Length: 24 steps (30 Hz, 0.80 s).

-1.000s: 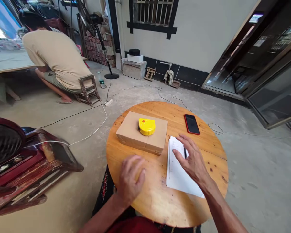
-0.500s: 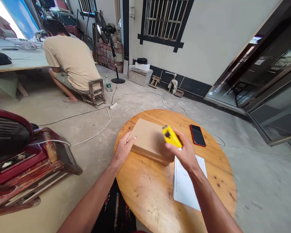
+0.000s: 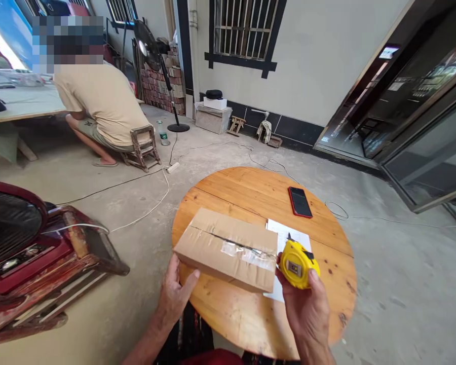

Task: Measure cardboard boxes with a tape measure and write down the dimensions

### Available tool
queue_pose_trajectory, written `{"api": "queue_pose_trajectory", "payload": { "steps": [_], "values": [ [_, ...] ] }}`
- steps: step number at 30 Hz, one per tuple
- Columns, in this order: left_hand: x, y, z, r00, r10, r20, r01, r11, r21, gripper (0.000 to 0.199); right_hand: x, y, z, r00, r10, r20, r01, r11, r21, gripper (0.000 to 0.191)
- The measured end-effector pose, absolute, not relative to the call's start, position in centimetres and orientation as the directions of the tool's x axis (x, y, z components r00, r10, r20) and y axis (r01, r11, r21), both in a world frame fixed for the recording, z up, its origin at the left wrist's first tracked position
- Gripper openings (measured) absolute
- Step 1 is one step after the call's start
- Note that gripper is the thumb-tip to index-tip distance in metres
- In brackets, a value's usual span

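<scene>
Cardboard box (image 3: 226, 251): it is held tilted over the near half of the round wooden table (image 3: 231, 324), and whether its underside touches the wood cannot be told. In the last 0.5 s it has been turned: where a plain face was up, a seam with clear tape (image 3: 247, 254) now shows. The left hand (image 3: 175, 291) has its grip clamped on the box's near-left corner, over the table's near-left edge. The right hand (image 3: 307, 309), over the table's near-right part, has its grip clamped on the yellow tape measure (image 3: 299, 264), just beside the box's right end. With the taped side now in view and the measure beside it, the 2 things can be handled together. Printed sheets (image 3: 294, 234) lie partly hidden on the table's right half; a red-edged smartphone (image 3: 300, 202) rests towards its far-right rim.
</scene>
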State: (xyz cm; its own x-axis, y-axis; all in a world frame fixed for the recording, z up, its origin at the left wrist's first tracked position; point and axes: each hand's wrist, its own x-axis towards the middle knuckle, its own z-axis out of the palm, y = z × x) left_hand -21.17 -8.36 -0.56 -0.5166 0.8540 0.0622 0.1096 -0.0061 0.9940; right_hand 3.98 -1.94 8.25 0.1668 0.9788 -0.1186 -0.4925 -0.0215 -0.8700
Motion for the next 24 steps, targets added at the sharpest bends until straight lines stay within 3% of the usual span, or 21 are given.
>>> {"api": "queue_pose_trajectory", "payload": {
  "steps": [6,9,11,13,15,18,21,24],
  "values": [
    [-20.7,-7.8,0.0,-0.528,0.841,0.113,0.218,0.005,0.976,0.061,6.1,-2.1,8.8,0.126,0.991,-0.037,-0.459,0.025,-0.888,0.037],
    [-20.6,-9.7,2.0,-0.617,0.716,0.328,0.421,-0.052,0.905,0.061,8.1,-3.6,9.5,-0.059,0.998,0.037,-0.416,0.009,-0.909,0.049],
    [-20.5,-11.6,4.5,-0.583,0.643,0.497,0.541,-0.149,0.828,0.052,8.9,-5.0,9.9,-0.212,0.977,0.030,-0.377,-0.053,-0.925,0.058],
    [-20.0,-13.2,7.3,-0.435,0.717,0.544,0.539,-0.276,0.796,0.038,9.1,-6.2,10.3,-0.350,0.937,-0.004,-0.332,-0.128,-0.935,0.067],
    [-19.1,-14.0,9.8,-0.277,0.843,0.462,0.489,-0.290,0.823,0.027,8.9,-7.3,10.6,-0.478,0.875,-0.072,-0.262,-0.221,-0.939,0.076],
    [-17.3,-13.5,11.7,-0.039,0.999,0.030,0.242,-0.020,0.970,0.021,8.6,-8.2,11.0,-0.602,0.773,-0.199,-0.038,-0.277,-0.960,0.085],
    [-15.8,-12.7,11.5,0.171,0.950,-0.263,0.057,0.257,0.965,0.024,8.4,-8.5,11.5,-0.658,0.697,-0.285,0.253,-0.151,-0.956,0.079],
    [-15.0,-12.7,10.3,0.244,0.901,-0.358,0.009,0.367,0.930,0.019,8.2,-8.5,12.1,-0.705,0.622,-0.341,0.402,-0.045,-0.914,0.074]
  ]
}}
